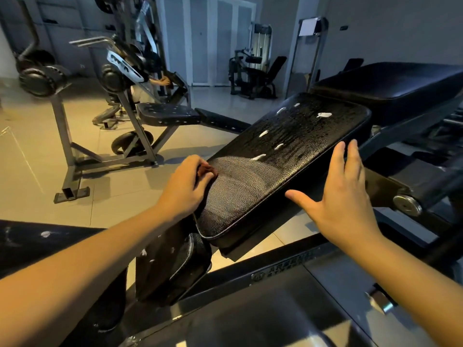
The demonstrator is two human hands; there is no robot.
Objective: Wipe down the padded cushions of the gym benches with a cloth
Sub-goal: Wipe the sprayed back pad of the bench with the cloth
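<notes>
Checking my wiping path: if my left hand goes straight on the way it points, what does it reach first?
Likely the white foam streak on the wet seat cushion, just beyond the cloth your left hand grips.

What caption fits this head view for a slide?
Left hand wipes the foamy pad with a cloth; right hand rests at its edge.

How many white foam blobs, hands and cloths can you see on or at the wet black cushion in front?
White foam blobs: 6
Hands: 2, the left hand and the right hand
Cloth, gripped in the left hand's fingers: 1
Total: 9
</notes>
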